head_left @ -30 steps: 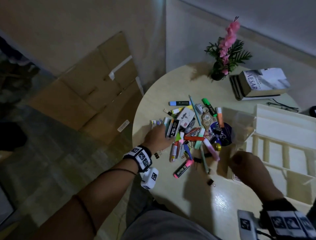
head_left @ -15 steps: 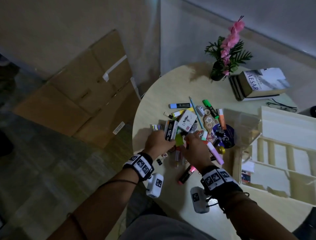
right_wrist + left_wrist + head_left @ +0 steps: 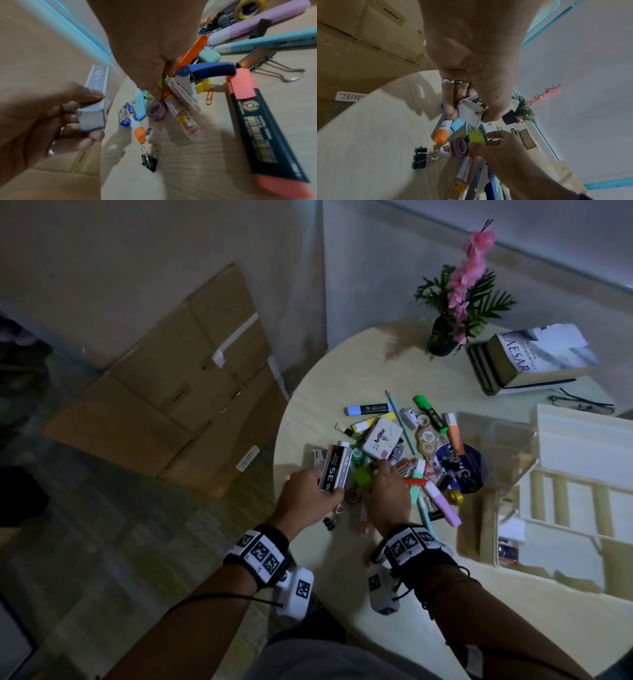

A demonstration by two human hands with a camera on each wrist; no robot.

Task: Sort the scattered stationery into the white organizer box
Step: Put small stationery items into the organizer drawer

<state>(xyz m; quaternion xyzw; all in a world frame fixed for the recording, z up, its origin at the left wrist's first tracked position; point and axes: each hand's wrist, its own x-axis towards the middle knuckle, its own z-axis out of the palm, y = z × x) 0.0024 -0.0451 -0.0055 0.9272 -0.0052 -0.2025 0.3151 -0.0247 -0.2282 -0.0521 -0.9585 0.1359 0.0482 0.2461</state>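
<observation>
The left hand [image 3: 306, 494] is closed around a grey-and-black box marked "SE" [image 3: 335, 469], with the thumb on one long side and the fingers [image 3: 93, 136] on the other; the box is held lifted above the near-left edge of the stationery pile [image 3: 407, 460], its far end pointing away from the person. Just to its right, the right hand [image 3: 385, 494] is lowered into the pile, where a small green block [image 3: 476, 136] is pinched between thumb and fingertips; the block is seen at the fingertips, beside a purple tape roll [image 3: 157, 111] lying on the table. Below the two hands, a glue stick with an orange cap [image 3: 137, 125], a black binder clip [image 3: 149, 163] and a clear pink tube [image 3: 184, 120] are spread on the round pale table [image 3: 342, 364]. A dark highlighter with pink ends [image 3: 262, 136] lies just right of the wrist. The white organizer box [image 3: 582, 440] stands at the table's right side, well apart from both hands, its divided compartments open toward the camera. Beyond the pile, a potted plant with pink flowers [image 3: 459, 302] and a stack of books [image 3: 534, 361] are set near the far edge.
</observation>
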